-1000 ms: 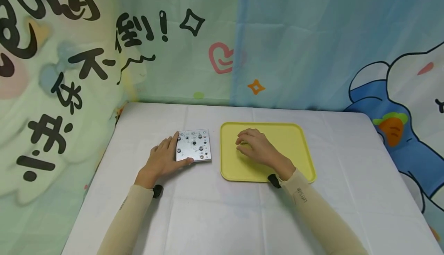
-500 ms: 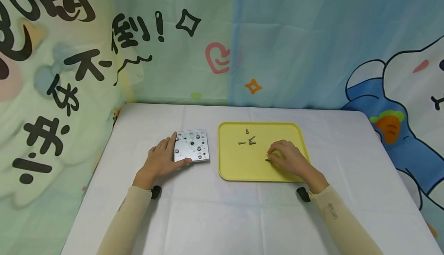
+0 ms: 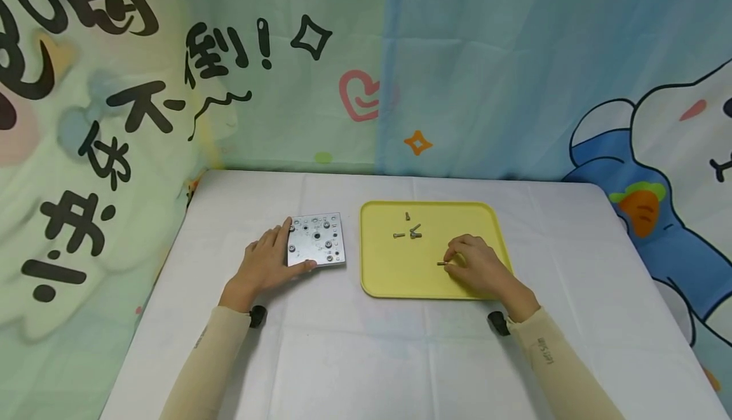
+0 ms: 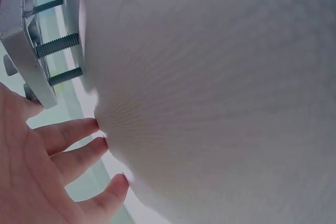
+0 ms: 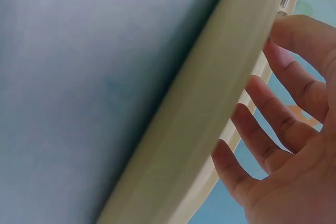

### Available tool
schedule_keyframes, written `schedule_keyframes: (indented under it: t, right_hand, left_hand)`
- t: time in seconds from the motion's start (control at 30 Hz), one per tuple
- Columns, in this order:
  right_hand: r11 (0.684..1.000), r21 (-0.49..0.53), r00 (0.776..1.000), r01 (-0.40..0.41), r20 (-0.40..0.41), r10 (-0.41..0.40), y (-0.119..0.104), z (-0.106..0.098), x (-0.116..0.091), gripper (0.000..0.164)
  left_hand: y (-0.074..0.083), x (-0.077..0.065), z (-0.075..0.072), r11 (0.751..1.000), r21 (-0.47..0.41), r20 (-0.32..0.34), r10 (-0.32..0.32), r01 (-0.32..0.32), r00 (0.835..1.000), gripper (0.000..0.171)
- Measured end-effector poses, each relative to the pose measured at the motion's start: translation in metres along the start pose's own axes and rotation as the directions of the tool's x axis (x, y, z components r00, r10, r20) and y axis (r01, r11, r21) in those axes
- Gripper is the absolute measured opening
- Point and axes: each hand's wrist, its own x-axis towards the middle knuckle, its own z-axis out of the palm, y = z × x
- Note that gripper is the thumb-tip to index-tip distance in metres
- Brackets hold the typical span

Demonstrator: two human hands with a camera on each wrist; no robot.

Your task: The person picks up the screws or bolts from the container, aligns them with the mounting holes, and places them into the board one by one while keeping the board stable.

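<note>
A square silver metal plate (image 3: 314, 239) with holes and several screw heads lies left of the tray. My left hand (image 3: 265, 267) grips its near left corner between thumb and index finger, while the other fingers rest on the cloth. Threaded screw ends (image 4: 58, 44) stick out below the plate in the left wrist view. Over the yellow tray (image 3: 389, 283), my right hand (image 3: 477, 267) pinches a small metal screw (image 3: 441, 264) between thumb and index finger. Its fingertips are partly hidden behind the tray's rim in the right wrist view.
Several loose screws (image 3: 415, 235) lie in the tray's left half, to the left of my right hand. A white cloth (image 3: 354, 350) covers the table. Printed curtains (image 3: 486, 77) hang behind it and on its left side.
My right hand has moved right and toward me within the tray, uncovering the loose screws, and now pinches one. The left hand keeps its hold on the plate.
</note>
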Motion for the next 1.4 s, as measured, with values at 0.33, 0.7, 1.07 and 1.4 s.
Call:
schedule_keyframes:
  t: [0.33, 0.7, 1.07, 1.4]
  right_hand:
    - [0.999, -0.039, 0.999, 0.038, -0.033, -0.039, -0.002, 0.003, 0.004, 0.005]
    - [0.989, -0.048, 0.985, 0.139, -0.100, -0.144, -0.024, 0.005, 0.026, 0.007]
    - [0.967, -0.057, 0.963, 0.247, -0.096, -0.252, -0.065, 0.005, 0.057, 0.006]
    - [0.939, -0.071, 0.937, 0.337, -0.075, -0.342, -0.103, 0.018, 0.087, 0.009]
  left_hand:
    - [0.000, -0.001, -0.001, 1.000, -0.004, -0.009, 0.006, -0.006, 1.000, 0.117]
    - [0.001, 0.000, -0.002, 1.000, -0.017, -0.005, 0.004, -0.004, 1.000, 0.116]
    - [0.000, 0.000, -0.002, 1.000, -0.019, 0.008, -0.002, 0.003, 1.000, 0.117]
    - [-0.001, 0.001, -0.001, 0.999, -0.032, -0.002, -0.004, 0.004, 1.000, 0.116]
